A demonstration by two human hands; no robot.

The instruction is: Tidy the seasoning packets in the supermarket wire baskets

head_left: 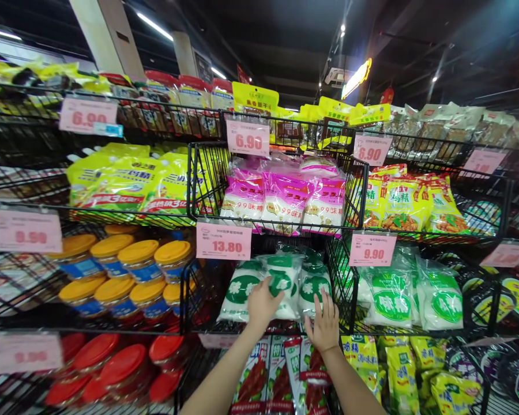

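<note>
Several clear bags of white seasoning with green oval labels stand in a black wire basket at mid-height. My left hand point(263, 304) reaches in at the left, its thumb apart from the fingers, over the front of the middle white seasoning bag point(288, 274) and the edge of the left white seasoning bag point(236, 291). In front of the right white seasoning bag point(315, 278) is my right hand point(325, 323), with fingers spread and pointing up. Both hands look open against the bags; whether they press on them I cannot tell.
Pink-topped bags point(288, 199) fill the basket above, behind a price tag point(224, 240). Yellow-lidded jars point(138, 253) stand at left, more green-labelled bags point(389, 300) at right. Red sachets point(281, 369) lie below. Black wire dividers point(346, 282) flank the basket.
</note>
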